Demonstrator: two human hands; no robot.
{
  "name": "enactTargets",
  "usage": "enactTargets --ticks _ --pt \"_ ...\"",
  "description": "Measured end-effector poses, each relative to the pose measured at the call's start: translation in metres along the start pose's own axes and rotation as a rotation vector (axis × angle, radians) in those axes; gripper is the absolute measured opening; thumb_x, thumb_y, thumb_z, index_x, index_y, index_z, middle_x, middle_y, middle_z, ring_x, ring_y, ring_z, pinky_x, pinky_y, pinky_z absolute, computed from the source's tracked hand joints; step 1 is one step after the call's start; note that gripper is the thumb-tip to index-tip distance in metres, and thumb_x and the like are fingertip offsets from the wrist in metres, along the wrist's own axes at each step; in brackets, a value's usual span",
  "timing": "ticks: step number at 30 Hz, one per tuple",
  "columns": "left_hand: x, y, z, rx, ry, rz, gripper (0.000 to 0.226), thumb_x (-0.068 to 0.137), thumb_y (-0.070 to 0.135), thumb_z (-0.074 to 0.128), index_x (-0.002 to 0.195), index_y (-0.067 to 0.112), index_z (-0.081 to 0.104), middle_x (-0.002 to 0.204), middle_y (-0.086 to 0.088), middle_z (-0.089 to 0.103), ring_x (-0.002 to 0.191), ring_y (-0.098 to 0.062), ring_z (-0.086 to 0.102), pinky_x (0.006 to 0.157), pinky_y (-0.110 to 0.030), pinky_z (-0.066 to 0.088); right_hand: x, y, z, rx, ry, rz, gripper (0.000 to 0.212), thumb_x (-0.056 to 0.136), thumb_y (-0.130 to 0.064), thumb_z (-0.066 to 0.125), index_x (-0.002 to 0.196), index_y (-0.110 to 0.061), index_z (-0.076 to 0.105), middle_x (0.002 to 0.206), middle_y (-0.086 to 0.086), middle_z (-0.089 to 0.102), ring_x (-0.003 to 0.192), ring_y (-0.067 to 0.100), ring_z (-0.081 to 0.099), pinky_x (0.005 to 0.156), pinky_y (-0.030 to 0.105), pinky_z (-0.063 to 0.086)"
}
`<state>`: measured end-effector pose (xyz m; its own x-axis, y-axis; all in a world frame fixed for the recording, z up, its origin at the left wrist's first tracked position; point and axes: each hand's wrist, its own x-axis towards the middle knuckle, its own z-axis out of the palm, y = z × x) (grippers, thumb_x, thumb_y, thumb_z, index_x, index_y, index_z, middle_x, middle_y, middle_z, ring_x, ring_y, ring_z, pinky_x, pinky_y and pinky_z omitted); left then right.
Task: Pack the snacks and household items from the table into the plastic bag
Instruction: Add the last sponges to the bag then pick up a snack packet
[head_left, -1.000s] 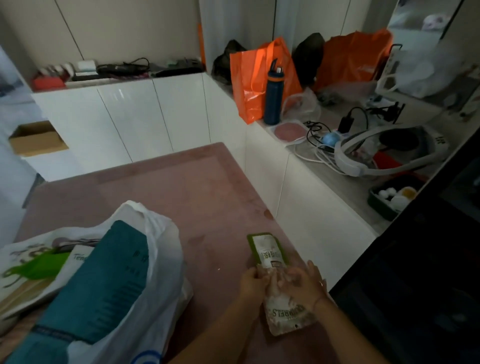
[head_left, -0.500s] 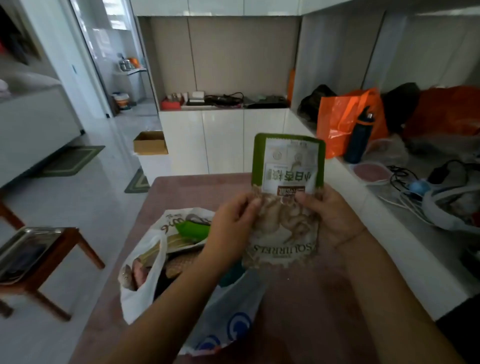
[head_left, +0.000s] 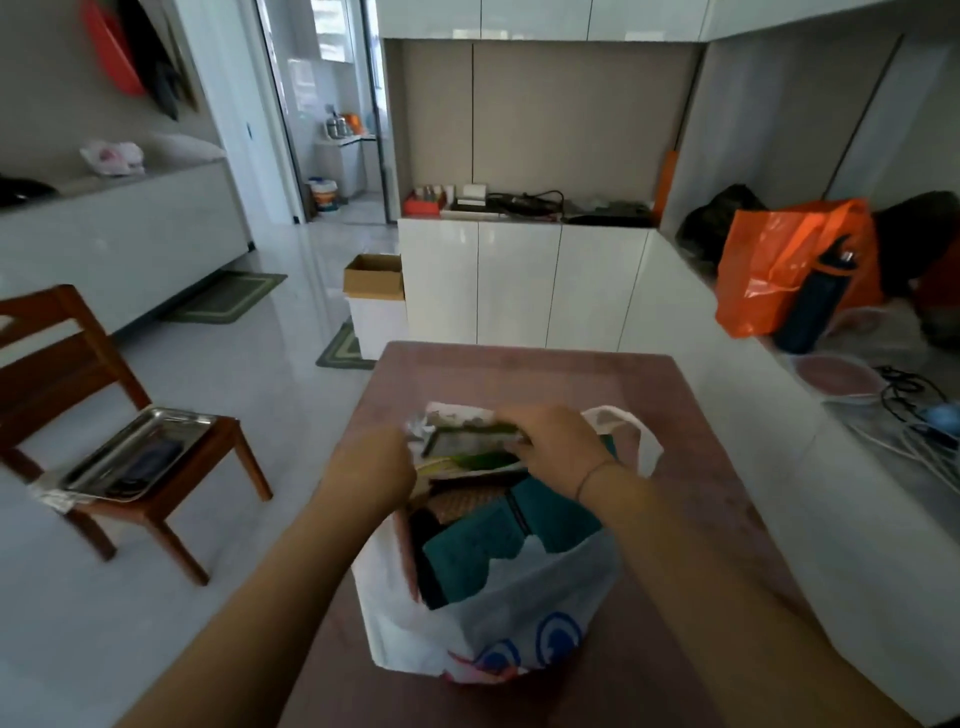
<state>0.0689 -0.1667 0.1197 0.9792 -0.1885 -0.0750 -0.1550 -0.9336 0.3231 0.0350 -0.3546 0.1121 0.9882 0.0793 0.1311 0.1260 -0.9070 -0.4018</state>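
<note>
While open, plastic bag (head_left: 498, 613) holds snack pouch (head_left: 470, 441).

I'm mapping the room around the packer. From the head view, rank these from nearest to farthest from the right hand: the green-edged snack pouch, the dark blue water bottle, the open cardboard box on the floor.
1. Green-edged snack pouch: under the right hand, at the white plastic bag's mouth.
2. Dark blue water bottle: right counter.
3. Open cardboard box: far left, on the white bin.

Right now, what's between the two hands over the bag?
In the head view, the green snack pouch lies between the left hand and right hand, at the bag's mouth.
</note>
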Motion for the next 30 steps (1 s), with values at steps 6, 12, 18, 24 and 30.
enactTargets --ticks 6,12,18,24,30 --pt "-0.007 0.012 -0.001 -0.858 0.226 -0.081 0.023 0.098 0.007 0.041 0.114 0.019 0.050 0.093 0.000 0.065 0.058 -0.017 0.060 0.049 -0.023 0.052 -0.005 0.008 0.017 -0.137 -0.336 -0.031 0.040 0.099 -0.020 0.040 0.132 -0.038 0.052 0.141 0.002 0.052 0.120 0.027 0.052 0.101 0.034 0.041" --pt "-0.009 0.024 0.008 -0.853 0.315 -0.030 0.027 0.099 0.007 0.037 0.115 0.025 0.048 0.082 0.011 0.061 0.066 -0.003 0.053 0.047 -0.011 0.041 0.022 -0.009 0.062 -0.197 -0.448 -0.075 0.042 0.100 -0.036 0.033 0.141 -0.034 0.042 0.150 0.001 0.041 0.133 0.026 0.041 0.112 0.042 0.035" --pt "-0.001 0.026 0.014 -0.813 0.265 -0.049 0.031 0.099 0.007 0.037 0.124 0.022 0.045 0.095 0.000 0.064 0.070 0.009 0.045 0.049 -0.008 0.033 0.039 -0.011 0.078 -0.114 -0.484 0.053 0.049 0.093 -0.053 0.035 0.131 -0.027 0.051 0.136 0.005 0.054 0.120 0.028 0.052 0.105 0.050 0.040" --pt "-0.001 0.014 0.014 -0.752 0.267 -0.005 0.042 0.094 0.017 0.052 0.133 0.017 0.037 0.113 0.000 0.052 0.093 -0.014 0.055 0.059 -0.015 0.041 0.023 0.006 0.034 0.128 0.063 0.054 0.029 0.098 -0.030 0.043 0.117 -0.016 0.060 0.108 0.014 0.067 0.094 0.029 0.061 0.085 0.038 0.052" --pt "0.006 0.019 0.017 -0.774 0.273 -0.022 0.033 0.097 0.013 0.042 0.129 0.020 0.041 0.106 -0.003 0.064 0.075 -0.003 0.052 0.055 -0.021 0.041 0.008 0.091 -0.015 0.283 0.116 0.802 0.037 0.089 -0.037 0.056 0.104 -0.004 0.065 0.106 0.017 0.063 0.097 0.028 0.056 0.078 0.033 0.047"
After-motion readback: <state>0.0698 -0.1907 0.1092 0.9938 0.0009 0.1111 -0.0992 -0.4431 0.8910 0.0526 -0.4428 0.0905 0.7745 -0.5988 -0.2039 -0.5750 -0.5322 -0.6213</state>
